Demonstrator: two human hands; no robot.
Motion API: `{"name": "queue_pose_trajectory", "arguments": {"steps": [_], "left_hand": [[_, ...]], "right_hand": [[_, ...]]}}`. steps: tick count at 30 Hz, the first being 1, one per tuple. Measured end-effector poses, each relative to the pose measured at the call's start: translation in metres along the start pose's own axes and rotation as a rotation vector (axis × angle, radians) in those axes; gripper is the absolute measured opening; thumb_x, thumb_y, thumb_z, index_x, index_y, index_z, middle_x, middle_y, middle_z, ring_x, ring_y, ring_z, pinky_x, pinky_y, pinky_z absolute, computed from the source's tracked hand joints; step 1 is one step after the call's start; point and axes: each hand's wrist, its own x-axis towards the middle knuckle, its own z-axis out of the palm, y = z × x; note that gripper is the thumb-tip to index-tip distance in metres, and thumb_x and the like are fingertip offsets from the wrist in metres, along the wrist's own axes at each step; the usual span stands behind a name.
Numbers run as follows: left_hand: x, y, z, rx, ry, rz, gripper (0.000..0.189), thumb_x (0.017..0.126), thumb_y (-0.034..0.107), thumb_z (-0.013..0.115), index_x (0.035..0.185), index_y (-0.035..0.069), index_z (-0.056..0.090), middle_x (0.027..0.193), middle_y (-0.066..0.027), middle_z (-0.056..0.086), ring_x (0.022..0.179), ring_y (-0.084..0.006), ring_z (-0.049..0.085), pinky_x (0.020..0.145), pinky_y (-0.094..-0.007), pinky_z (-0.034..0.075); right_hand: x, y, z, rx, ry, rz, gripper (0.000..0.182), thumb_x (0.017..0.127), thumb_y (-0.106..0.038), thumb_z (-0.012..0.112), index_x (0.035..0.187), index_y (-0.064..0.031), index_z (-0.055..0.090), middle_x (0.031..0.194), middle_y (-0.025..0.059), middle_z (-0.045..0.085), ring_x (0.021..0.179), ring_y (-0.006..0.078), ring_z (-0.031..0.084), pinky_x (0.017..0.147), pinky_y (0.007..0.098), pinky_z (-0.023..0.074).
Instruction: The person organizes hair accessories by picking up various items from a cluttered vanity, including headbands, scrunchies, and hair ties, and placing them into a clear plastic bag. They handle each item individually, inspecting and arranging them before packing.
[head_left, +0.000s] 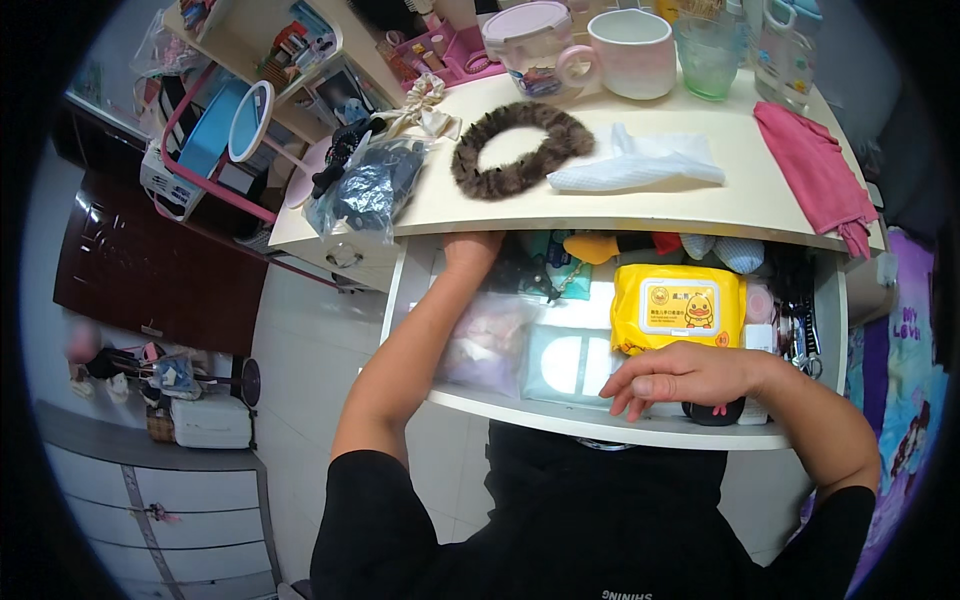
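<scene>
My left hand (472, 252) reaches into the back left of a pulled-out white drawer (525, 417); its fingers are hidden under the tabletop, beside a dark clear-wrapped bundle (514, 266). Over the front right of the drawer hovers my right hand (679, 376), fingers apart and holding nothing. Just behind it lies a yellow pack of wet wipes (679, 307). A zip bag of pale pink and lilac items (487, 341) and a light-green flat case (566, 364) lie in the left part. Small scissors (812, 365) and other slim items fill the right side.
On the cream tabletop (420, 206) are a brown fluffy headband (517, 154), a white tissue (637, 161), a pink cloth (814, 176), and a bagged dark item (379, 180). A pink-white mug (632, 56), a lidded jar (531, 49) and a green glass (706, 60) stand along the back.
</scene>
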Motion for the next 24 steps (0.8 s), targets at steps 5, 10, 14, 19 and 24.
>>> {"name": "queue_pose_trajectory", "arguments": {"steps": [5, 10, 14, 19, 24], "left_hand": [[0.006, -0.005, 0.015, 0.056, 0.066, 0.060, 0.045, 0.084, 0.035, 0.058, 0.120, 0.010, 0.059, 0.125, -0.0150, 0.057, 0.117, -0.0346, 0.051, 0.099, -0.0436, 0.040], [0.002, 0.000, 0.007, -0.107, 0.049, 0.092, 0.038, 0.086, 0.028, 0.055, 0.118, 0.008, 0.060, 0.123, -0.0157, 0.058, 0.115, -0.0355, 0.052, 0.098, -0.0429, 0.040], [-0.011, 0.012, -0.023, -0.546, -0.071, -0.087, 0.036, 0.081, 0.014, 0.060, 0.113, -0.003, 0.058, 0.106, -0.0229, 0.063, 0.104, -0.0397, 0.057, 0.090, -0.0415, 0.043], [-0.018, 0.018, -0.074, -0.357, -0.371, -0.051, 0.034, 0.074, 0.002, 0.051, 0.107, -0.005, 0.056, 0.096, -0.0260, 0.058, 0.093, -0.0436, 0.053, 0.087, -0.0442, 0.043], [-0.037, 0.038, -0.102, -0.419, -0.273, 0.281, 0.052, 0.069, -0.008, 0.046, 0.120, 0.001, 0.051, 0.113, -0.0217, 0.053, 0.107, -0.0397, 0.047, 0.097, -0.0435, 0.037]], "right_hand": [[0.001, -0.003, -0.001, -0.007, -0.024, 0.041, 0.045, 0.100, -0.036, 0.041, 0.129, -0.0030, 0.048, 0.118, 0.0117, 0.060, 0.105, 0.0174, 0.060, 0.095, 0.0310, 0.0443], [-0.001, -0.005, 0.000, -0.013, -0.024, 0.052, 0.046, 0.099, -0.037, 0.042, 0.129, -0.0026, 0.048, 0.117, 0.0114, 0.060, 0.105, 0.0175, 0.060, 0.095, 0.0314, 0.0440], [-0.001, -0.002, 0.001, -0.080, -0.017, 0.044, 0.056, 0.097, -0.049, 0.037, 0.129, -0.0047, 0.049, 0.116, 0.0107, 0.061, 0.107, 0.0190, 0.059, 0.094, 0.0311, 0.0437], [-0.001, -0.003, 0.004, -0.153, -0.005, 0.046, 0.059, 0.095, -0.055, 0.036, 0.126, -0.0070, 0.053, 0.115, 0.0111, 0.061, 0.109, 0.0217, 0.057, 0.093, 0.0317, 0.0433], [-0.002, -0.002, 0.005, -0.182, 0.004, 0.007, 0.058, 0.095, -0.054, 0.038, 0.123, -0.0071, 0.056, 0.114, 0.0127, 0.061, 0.108, 0.0247, 0.056, 0.092, 0.0323, 0.0434]]}}
